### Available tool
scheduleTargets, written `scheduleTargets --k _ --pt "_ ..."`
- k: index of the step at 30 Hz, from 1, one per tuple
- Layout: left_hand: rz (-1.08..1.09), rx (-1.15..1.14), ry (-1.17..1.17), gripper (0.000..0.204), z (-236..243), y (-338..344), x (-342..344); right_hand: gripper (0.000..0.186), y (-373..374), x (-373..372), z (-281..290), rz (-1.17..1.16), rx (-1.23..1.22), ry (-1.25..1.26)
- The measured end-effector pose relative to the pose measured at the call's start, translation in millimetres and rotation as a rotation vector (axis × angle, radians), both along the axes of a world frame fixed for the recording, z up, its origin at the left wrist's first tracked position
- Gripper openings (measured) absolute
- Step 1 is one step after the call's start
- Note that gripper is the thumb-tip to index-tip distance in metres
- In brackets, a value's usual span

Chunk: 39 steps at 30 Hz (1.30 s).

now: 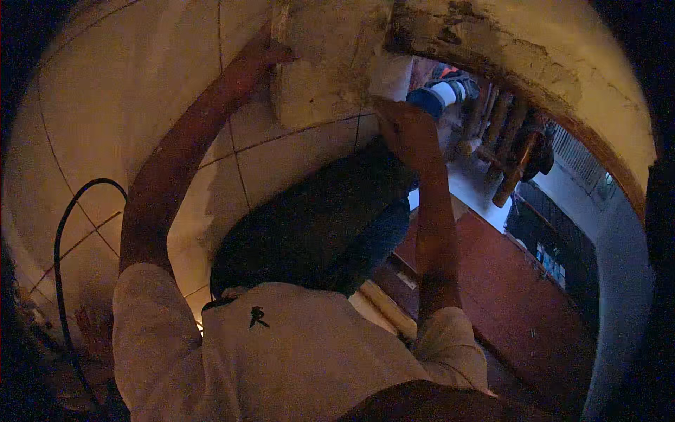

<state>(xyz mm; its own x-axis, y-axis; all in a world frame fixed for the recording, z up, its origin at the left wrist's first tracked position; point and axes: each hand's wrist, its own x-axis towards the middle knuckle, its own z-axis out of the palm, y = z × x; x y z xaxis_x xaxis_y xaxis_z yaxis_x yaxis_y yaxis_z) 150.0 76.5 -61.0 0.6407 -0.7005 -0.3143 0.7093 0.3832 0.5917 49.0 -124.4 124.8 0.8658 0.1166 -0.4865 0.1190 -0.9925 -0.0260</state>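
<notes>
- I see my left hand [278, 53] stretched far up, its fingers resting flat against the left edge of a rough plaster block [320, 63] on the wall.
- My right hand [408, 126] presses on the lower right corner of the same block; its fingers look curled, though I cannot tell whether they pinch anything in this dim light.
- The block sits between my two hands, just under a crumbling plastered arch [534, 63].
- Below the fingers of both hands lies the tiled wall [140, 77], pale with thin joints.
- Well left of my left hand, a black cable [67, 211] loops down the tiles.
- Right of my right hand, a blue and white object [439, 95] shows through the opening, near some wooden poles [503, 123].
</notes>
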Motion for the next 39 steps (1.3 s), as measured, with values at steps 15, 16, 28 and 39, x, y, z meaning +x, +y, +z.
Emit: scheduleTargets --k 15,16,28,39 --pt "-0.045 -0.074 -0.126 0.076 5 1 0 0.027 0 -10 -22 -0.213 0.326 0.026" --pt "-0.033 -0.084 -0.129 0.078 2 -1 -1 0.027 1 -9 -22 -0.214 0.327 0.026" --pt "-0.038 0.074 -0.185 0.076 3 -5 -1 0.028 -15 -29 -43 -0.658 0.493 0.166" --pt "-0.001 0.148 -0.329 0.078 -14 -13 -8 0.028 -43 -72 -91 -0.486 0.582 0.012"
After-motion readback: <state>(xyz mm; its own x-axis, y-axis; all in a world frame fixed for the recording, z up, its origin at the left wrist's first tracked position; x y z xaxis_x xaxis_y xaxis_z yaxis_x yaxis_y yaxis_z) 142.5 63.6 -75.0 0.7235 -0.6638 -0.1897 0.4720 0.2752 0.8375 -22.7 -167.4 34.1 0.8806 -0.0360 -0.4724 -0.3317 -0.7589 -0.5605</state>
